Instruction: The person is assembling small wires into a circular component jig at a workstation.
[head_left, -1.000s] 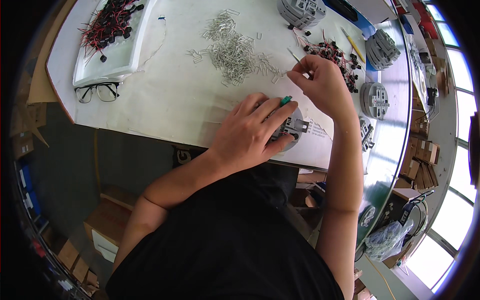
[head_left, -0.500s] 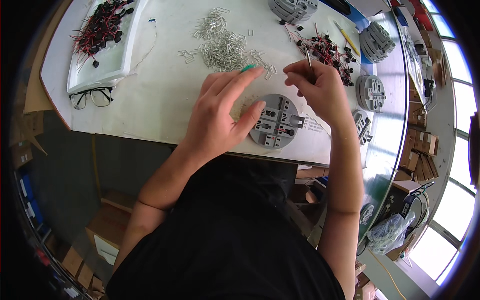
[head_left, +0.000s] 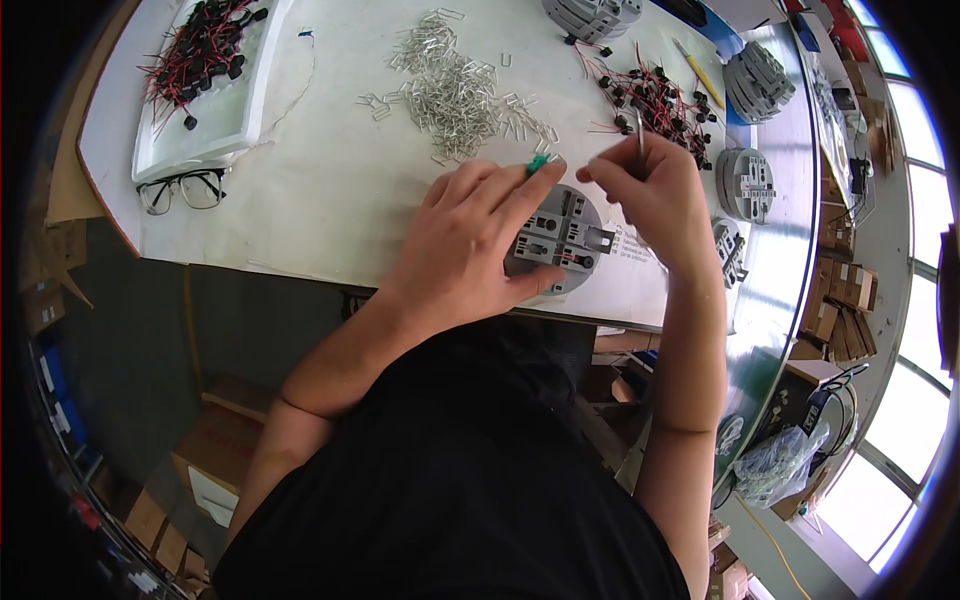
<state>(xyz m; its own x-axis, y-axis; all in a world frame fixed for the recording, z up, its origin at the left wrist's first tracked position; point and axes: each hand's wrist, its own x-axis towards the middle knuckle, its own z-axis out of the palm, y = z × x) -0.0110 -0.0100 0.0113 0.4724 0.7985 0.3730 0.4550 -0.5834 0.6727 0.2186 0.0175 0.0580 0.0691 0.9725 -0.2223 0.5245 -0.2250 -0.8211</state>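
A round grey plastic base (head_left: 570, 240) with raised blocks and slots lies near the table's front edge. A small black part with a red wire sits in it. My left hand (head_left: 465, 235) reaches over its left side, fingers stretched and thumb lying on the lower part; a green wrap (head_left: 538, 162) shows at the index fingertip. To the upper right of the base, my right hand (head_left: 655, 200) is closed round a slim metal tool (head_left: 640, 130), whose shaft points away from me. Its other end is hidden by the fingers.
Loose U-shaped metal pins (head_left: 455, 100) lie in a heap beyond my left hand. Black parts with red wires (head_left: 655, 100) are piled at right and in a white tray (head_left: 255, 105). Glasses (head_left: 185, 192), a yellow-handled tool (head_left: 700, 75) and more grey bases (head_left: 745, 185) stand around.
My left hand has moved right, farther over the base, and its thumb has come down onto it. My right hand has shifted slightly right with the metal tool.
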